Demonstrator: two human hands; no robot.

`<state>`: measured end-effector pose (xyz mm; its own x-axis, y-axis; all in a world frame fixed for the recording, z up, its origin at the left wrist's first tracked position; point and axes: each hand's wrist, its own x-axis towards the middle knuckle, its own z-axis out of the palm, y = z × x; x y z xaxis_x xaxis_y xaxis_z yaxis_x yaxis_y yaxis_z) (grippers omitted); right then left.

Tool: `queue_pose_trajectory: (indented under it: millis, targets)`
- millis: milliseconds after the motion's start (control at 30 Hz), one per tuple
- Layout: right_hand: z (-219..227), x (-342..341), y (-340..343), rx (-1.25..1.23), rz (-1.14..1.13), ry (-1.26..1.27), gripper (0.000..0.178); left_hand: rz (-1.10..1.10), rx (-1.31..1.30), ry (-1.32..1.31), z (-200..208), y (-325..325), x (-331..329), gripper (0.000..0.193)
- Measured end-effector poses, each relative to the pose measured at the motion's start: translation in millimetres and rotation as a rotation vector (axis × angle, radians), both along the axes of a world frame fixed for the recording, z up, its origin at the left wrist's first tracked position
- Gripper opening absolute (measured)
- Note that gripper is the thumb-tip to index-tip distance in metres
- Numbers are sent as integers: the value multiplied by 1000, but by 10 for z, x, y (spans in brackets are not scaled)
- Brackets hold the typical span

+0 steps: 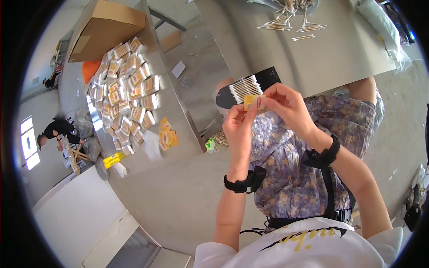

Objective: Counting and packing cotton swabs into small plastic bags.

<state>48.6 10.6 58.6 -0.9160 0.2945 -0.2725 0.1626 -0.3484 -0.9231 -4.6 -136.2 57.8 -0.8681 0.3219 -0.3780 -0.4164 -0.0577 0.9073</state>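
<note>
A small yellow printed card [249,102] is pinched between my two hands in front of my lap. My left hand [239,126] grips it from below on the left side, thumb on its face. The fingers of my right hand [290,107] are closed on its right edge. Just beyond the card, a neat row of white-tipped cotton swabs [245,88] lies side by side on a black board [269,77]. Whether the card touches the swabs I cannot tell, as my fingers cover its lower edge.
Loose cotton swabs [286,23] lie on the metal table [348,49] ahead. The left table holds a heap of swab packs [129,85], more yellow cards [166,136], yellow rolls [114,159] and a cardboard box [107,27]. Another person [60,130] is far left.
</note>
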Motion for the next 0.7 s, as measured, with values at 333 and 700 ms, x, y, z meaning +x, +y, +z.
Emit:
queue_pose_trajectory:
  millis: [333,700]
  targets:
    - [-281,-238,390,395,-101,-108,19,199,-425,599,-494,157,-255,52]
    - [-244,-520,364,803,192,-210,22,288,-407,421,-641,99,-411,68]
